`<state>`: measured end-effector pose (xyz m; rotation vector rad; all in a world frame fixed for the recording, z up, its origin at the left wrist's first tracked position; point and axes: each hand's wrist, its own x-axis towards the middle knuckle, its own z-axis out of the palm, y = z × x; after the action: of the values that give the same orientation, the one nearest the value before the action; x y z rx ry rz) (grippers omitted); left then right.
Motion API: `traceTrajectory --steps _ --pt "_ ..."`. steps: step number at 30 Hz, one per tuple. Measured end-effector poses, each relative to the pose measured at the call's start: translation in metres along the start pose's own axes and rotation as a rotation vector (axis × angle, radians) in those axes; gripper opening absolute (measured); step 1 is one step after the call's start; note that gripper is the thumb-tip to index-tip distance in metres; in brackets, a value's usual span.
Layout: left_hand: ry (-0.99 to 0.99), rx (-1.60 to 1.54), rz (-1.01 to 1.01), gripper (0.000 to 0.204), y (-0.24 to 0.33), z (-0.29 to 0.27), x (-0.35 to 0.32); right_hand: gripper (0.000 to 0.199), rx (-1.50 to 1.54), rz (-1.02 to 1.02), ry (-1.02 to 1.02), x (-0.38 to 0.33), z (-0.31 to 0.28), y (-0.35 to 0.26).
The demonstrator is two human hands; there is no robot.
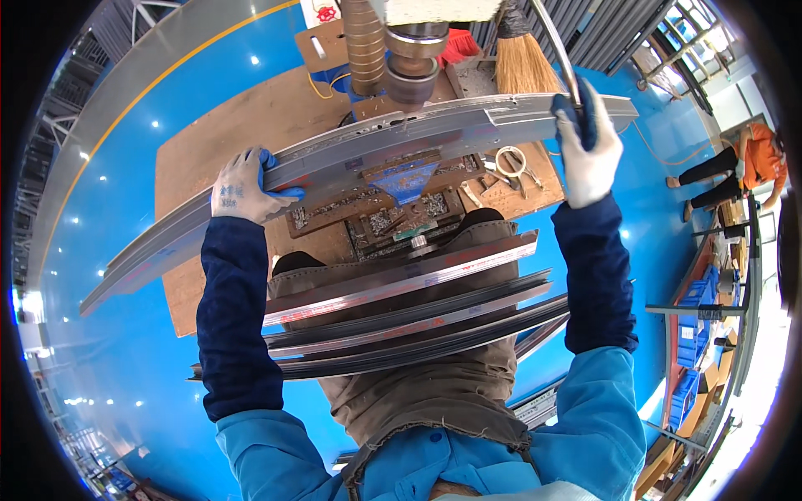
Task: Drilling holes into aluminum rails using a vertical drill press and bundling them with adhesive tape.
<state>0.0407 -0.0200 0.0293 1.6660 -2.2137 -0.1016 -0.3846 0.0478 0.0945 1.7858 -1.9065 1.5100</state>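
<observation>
A long grey metal profile point(334, 163) lies crosswise under the spindle point(410, 77) of a drilling machine, resting by a blue fixture block point(403, 179). My left hand point(242, 187), in a white and blue glove, is closed over the profile left of the spindle, thumb along its near side. On the right, my right hand point(591, 149), gloved the same way, is wrapped round the end of a shiny metal lever point(555, 40), above the profile's right part. The spindle's lower end is close to the profile's far edge; whether they touch, I cannot tell.
Several more metal profiles point(401, 282) lie across my lap. Metal chips cover the machine base point(380, 224). A tape roll point(510, 161) and small tools sit on the wooden board point(535, 197). A straw broom point(522, 63) stands behind. A person in orange point(758, 163) is far right.
</observation>
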Motion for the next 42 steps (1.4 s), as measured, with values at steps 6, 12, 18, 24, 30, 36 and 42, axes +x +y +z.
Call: traceTrajectory --steps 6,12,18,24,30,36,42 --pt "-0.042 0.030 -0.008 0.070 0.005 -0.002 0.005 0.030 0.208 -0.343 0.468 0.056 -0.064 -0.045" --pt "-0.074 -0.090 0.133 0.068 -0.024 -0.006 -0.004 0.042 0.637 -0.239 0.429 0.164 -0.042 -0.100" --pt "0.032 -0.033 0.099 0.067 -0.098 -0.038 -0.036 0.039 0.857 -0.143 -0.071 0.217 -0.067 -0.119" --pt "0.128 -0.346 0.066 0.060 -0.124 -0.019 -0.037 0.036 1.003 -0.163 -0.261 0.229 -0.090 -0.096" --pt "0.071 -0.420 0.068 0.059 -0.103 -0.006 -0.033 0.029 -0.133 -0.828 0.312 0.236 -0.049 -0.062" --pt "0.062 -0.354 0.098 0.061 -0.073 0.005 -0.017 0.030 0.411 -0.373 -0.120 0.268 -0.068 -0.082" --pt "0.072 -0.314 0.065 0.067 -0.096 -0.001 -0.032 0.031 0.911 -0.346 -0.297 0.256 -0.074 -0.077"
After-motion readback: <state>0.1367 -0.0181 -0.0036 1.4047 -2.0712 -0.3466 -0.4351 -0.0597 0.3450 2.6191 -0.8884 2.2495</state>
